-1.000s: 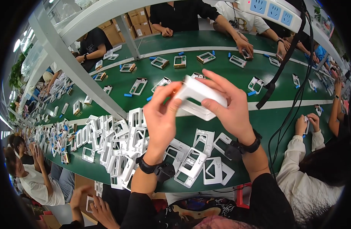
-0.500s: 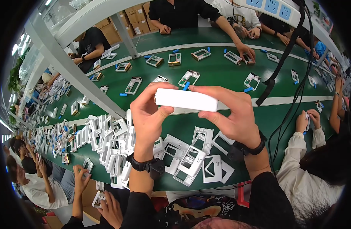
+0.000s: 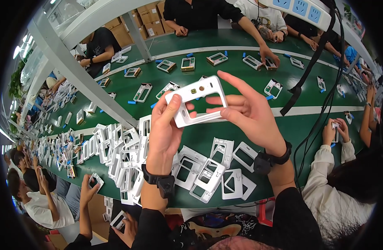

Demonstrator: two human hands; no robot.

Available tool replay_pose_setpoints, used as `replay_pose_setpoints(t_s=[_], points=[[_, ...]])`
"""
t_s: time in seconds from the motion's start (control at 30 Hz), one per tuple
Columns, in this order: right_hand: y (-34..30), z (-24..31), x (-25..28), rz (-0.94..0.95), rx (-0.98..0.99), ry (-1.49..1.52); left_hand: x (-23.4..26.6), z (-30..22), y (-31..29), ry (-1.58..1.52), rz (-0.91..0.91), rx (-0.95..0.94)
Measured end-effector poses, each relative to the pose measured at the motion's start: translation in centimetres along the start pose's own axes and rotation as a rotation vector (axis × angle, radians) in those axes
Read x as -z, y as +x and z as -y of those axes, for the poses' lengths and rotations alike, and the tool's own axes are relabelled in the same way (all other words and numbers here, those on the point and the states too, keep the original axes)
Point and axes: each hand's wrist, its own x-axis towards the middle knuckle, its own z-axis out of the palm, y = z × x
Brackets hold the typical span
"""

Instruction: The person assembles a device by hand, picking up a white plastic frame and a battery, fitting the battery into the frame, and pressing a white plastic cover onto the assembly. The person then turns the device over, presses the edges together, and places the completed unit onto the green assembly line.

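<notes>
A white plastic housing [image 3: 184,95] with a large rectangular opening is held up over the bench, tilted with its right end higher. Small holes run along its upper bar, one with a green part showing. My left hand [image 3: 161,131] grips the left end, thumb on the front face, fingertips showing through the opening. My right hand [image 3: 256,116] holds the right end, thumb at the lower corner and some fingers reaching into the opening. Its index finger stretches up past the upper corner. Below lie several loose white frames [image 3: 231,194], overlapping one another.
A large heap of white frames [image 3: 126,157] stands left of my left forearm. Housings with boards and blue cylinders [image 3: 226,53] sit along the green bench [image 3: 237,81]. A metal post [image 3: 81,71] slants at left; black cables [image 3: 320,108] hang at right. Co-workers sit around.
The housing has turned from edge-on to show its broad face and opening. My right fingers have moved to its right end and into the opening. Units on the far belt have shifted slightly left.
</notes>
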Motion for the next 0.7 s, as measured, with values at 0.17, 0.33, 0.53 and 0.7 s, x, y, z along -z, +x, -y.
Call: replay_pose_setpoints(t_s=[0.17, 0.33, 0.53, 0.7], points=[[0.2, -0.5, 0.5, 0.015, -0.042, -0.035, -1.2, 0.0, -0.4, -0.02, -0.003, -0.147], [0.0, -0.1, 0.9, 0.059, 0.128, -0.16, -0.6, -0.2, -1.1, 0.105, 0.085, -0.426], [-0.1, -0.7, 1.4, 0.05, 0.381, -0.323, -0.8, -0.6, -1.7, 0.171, 0.115, -0.535], [-0.3, -1.0, 1.1, -0.002, 0.475, -0.308, -0.7, -0.7, -1.5, 0.198, 0.161, -0.559]])
